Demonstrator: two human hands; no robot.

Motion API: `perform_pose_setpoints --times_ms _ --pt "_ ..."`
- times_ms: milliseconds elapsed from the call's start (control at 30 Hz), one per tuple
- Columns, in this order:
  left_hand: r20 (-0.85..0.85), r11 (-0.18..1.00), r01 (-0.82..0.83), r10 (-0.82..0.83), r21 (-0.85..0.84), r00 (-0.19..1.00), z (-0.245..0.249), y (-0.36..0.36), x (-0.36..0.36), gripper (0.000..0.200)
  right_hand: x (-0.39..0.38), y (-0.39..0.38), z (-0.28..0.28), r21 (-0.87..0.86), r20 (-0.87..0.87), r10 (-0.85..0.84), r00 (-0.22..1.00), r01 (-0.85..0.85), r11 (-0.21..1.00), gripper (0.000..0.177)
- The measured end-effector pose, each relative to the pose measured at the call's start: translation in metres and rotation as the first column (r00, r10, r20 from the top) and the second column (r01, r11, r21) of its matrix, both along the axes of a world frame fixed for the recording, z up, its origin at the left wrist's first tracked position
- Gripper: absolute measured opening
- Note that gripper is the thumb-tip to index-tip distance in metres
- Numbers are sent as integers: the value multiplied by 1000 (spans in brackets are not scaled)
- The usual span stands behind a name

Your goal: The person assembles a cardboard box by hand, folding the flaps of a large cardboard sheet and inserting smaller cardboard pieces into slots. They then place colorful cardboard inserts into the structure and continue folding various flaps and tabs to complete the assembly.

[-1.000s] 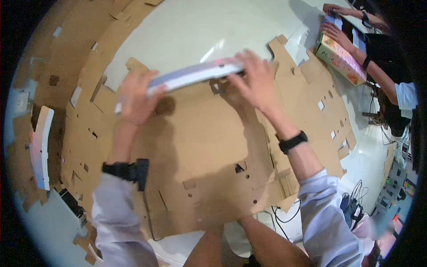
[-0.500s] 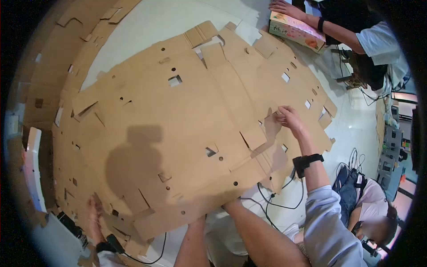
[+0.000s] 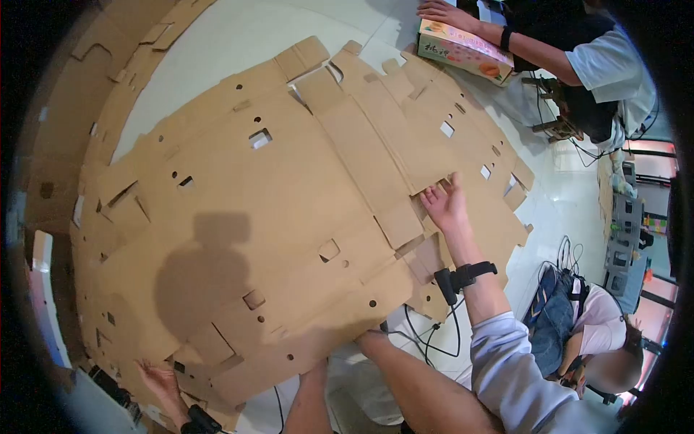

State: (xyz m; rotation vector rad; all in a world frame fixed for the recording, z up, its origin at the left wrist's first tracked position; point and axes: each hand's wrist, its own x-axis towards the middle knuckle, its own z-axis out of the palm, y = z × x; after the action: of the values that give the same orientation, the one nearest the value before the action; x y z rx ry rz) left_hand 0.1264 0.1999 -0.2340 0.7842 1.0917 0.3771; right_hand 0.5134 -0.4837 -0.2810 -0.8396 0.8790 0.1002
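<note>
A large sheet of flat brown cardboard (image 3: 289,188), with cut slots, round holes and folded flaps, spreads over the floor in front of me. My right hand (image 3: 448,208) is turned palm up, its fingers apart and right at the edge of a long cardboard flap (image 3: 412,145). A narrower cardboard strip (image 3: 361,159) runs beside that flap. At the lower left, my left hand (image 3: 160,382) reaches over the cardboard near its near-left edge, fingers stretched out. Black straps with small devices sit on both wrists.
A person's hand (image 3: 441,11) rests on a printed carton (image 3: 463,52) at the top right. Another person (image 3: 600,325) sits low at the right. Black cables (image 3: 426,343) lie by my legs. More cardboard (image 3: 101,79) stands along the left, near a white-edged panel (image 3: 45,296).
My right hand has gone from pinched fingers to palm up with fingers apart, shifting slightly left. The long flap now lies extended towards it. My left hand has moved lower in view.
</note>
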Motion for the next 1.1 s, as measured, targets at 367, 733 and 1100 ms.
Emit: perform_pose_setpoints --times_ms 367,733,1100 --pt "-898 113 974 -420 -197 -133 40 -76 48 62 11 38 35 377 376 24 926 -177 909 64" --pt "-160 762 428 -403 487 901 -1 -196 187 62 2 152 56 -517 130 897 422 -743 424 63" --pt "-904 -108 929 214 355 370 -37 -266 227 70 -56 225 -8 -805 -569 617 543 -214 -554 71"
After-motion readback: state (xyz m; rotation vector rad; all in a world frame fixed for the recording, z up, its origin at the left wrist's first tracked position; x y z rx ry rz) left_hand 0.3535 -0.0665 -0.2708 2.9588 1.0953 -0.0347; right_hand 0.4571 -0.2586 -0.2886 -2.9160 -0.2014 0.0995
